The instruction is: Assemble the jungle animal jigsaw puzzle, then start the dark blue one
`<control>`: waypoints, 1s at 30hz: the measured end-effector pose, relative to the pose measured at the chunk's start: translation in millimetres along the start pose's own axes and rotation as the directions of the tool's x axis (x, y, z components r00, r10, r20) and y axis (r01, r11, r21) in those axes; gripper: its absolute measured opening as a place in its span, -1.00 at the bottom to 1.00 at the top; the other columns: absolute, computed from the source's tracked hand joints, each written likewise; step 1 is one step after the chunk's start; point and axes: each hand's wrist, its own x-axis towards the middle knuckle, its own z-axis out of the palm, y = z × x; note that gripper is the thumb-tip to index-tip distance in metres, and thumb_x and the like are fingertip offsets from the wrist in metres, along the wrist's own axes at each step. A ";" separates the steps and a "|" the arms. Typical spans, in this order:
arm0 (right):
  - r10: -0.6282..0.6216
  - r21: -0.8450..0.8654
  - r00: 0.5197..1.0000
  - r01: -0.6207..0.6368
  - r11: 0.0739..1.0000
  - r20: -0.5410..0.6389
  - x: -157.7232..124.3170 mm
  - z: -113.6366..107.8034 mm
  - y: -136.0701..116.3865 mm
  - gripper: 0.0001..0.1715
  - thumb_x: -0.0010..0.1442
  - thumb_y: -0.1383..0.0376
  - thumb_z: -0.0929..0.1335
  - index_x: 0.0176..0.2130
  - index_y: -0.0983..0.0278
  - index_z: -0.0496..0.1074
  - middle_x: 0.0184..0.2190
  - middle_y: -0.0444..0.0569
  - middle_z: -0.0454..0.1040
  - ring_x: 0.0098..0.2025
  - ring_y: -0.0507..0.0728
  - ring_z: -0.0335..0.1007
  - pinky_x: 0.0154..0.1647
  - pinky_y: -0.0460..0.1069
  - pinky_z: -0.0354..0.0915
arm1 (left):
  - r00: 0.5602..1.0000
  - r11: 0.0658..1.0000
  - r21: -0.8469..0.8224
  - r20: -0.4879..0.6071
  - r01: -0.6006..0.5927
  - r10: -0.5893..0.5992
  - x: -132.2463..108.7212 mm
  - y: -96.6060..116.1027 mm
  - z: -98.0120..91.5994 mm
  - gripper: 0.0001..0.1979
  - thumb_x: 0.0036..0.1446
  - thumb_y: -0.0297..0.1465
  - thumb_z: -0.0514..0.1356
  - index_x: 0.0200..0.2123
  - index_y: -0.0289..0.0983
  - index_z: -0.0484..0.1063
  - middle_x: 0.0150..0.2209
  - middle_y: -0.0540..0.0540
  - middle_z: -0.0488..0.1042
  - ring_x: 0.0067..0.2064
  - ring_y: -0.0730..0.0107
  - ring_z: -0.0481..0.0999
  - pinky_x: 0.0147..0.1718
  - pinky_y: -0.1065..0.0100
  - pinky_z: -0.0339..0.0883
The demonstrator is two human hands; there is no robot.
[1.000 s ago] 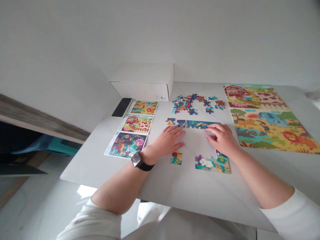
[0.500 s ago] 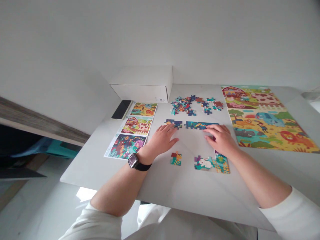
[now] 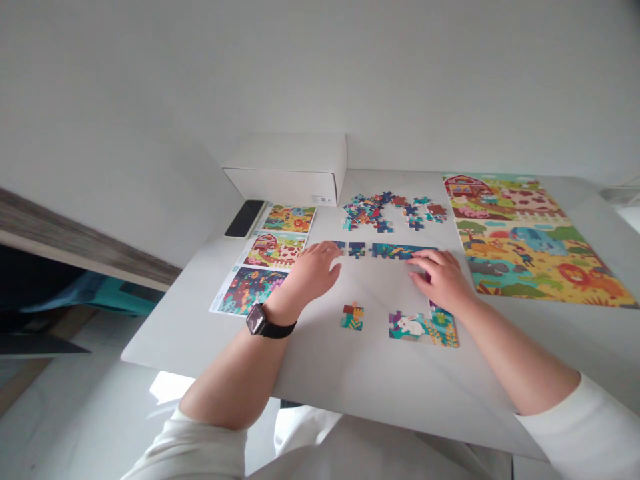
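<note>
My left hand (image 3: 316, 270) lies palm down with its thumb apart, its fingertips over a dark blue puzzle piece (image 3: 338, 246). Just right of it sits a separate small blue piece (image 3: 357, 250). Beyond a gap is a joined blue strip (image 3: 395, 251), and my right hand (image 3: 440, 275) rests spread on its right end, hiding part of it. Nearer me lie a teal and orange piece (image 3: 353, 317) and a joined section with a white rabbit (image 3: 413, 327), whose right side runs up under my right hand.
Loose pieces (image 3: 367, 212) are heaped at the back. A white box (image 3: 285, 183) stands against the wall, with a phone (image 3: 245, 219) and a picture sheet (image 3: 274, 250) before it. Two finished-looking animal pictures (image 3: 537, 247) lie at the right.
My left hand has moved left, uncovering the small blue piece, which now stands apart from the piece under my fingertips. My right hand has stayed in place.
</note>
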 end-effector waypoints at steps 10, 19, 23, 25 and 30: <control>0.011 0.008 1.000 -0.011 1.000 0.000 0.3 0.1 -0.3 -0.67 0.44 0.17 0.36 0.09 0.10 0.66 0.17 0.08 0.62 0.20 0.37 0.51 0.40 0.40 0.23 | 0.928 0.924 0.085 -0.063 0.372 -0.368 2.5 -22.5 -19.8 -0.62 0.40 -0.34 0.21 0.24 -0.21 0.46 0.23 -0.30 0.54 0.24 -0.16 0.57 0.19 -0.06 0.49; 0.020 0.009 1.000 -0.021 1.000 0.007 1.0 -0.7 -2.0 -0.67 0.43 0.18 0.36 0.09 0.08 0.66 0.17 0.07 0.62 0.21 0.37 0.52 0.40 0.39 0.24 | 0.954 0.953 0.058 0.016 0.299 -0.300 4.8 -10.0 -10.8 -0.57 0.39 -0.29 0.28 0.27 -0.20 0.45 0.23 -0.31 0.53 0.26 -0.22 0.54 0.24 -0.15 0.44; 0.021 0.008 1.000 -0.021 1.000 0.002 0.8 -0.3 -1.9 -0.66 0.42 0.18 0.37 0.09 0.08 0.66 0.17 0.07 0.62 0.20 0.38 0.51 0.39 0.40 0.25 | 0.953 0.952 0.057 0.022 0.300 -0.301 4.3 -9.4 -9.9 -0.55 0.38 -0.28 0.30 0.29 -0.17 0.45 0.22 -0.30 0.52 0.26 -0.20 0.54 0.25 -0.13 0.43; 0.021 0.006 1.000 -0.021 1.000 0.002 0.6 0.0 -1.8 -0.66 0.42 0.18 0.37 0.09 0.08 0.66 0.17 0.07 0.62 0.20 0.37 0.51 0.40 0.40 0.24 | 0.954 0.953 0.062 0.014 0.297 -0.298 4.1 -9.9 -9.5 -0.54 0.38 -0.29 0.31 0.30 -0.18 0.45 0.21 -0.31 0.53 0.25 -0.20 0.54 0.25 -0.14 0.43; 0.024 -0.002 1.000 -0.024 1.000 0.013 1.0 0.1 -2.1 -0.66 0.43 0.18 0.37 0.10 0.10 0.65 0.18 0.06 0.62 0.22 0.37 0.51 0.42 0.41 0.23 | 0.965 0.963 0.053 -0.008 0.264 -0.264 4.6 -11.3 -6.3 -0.56 0.39 -0.29 0.30 0.28 -0.22 0.46 0.21 -0.30 0.55 0.27 -0.21 0.53 0.25 -0.13 0.44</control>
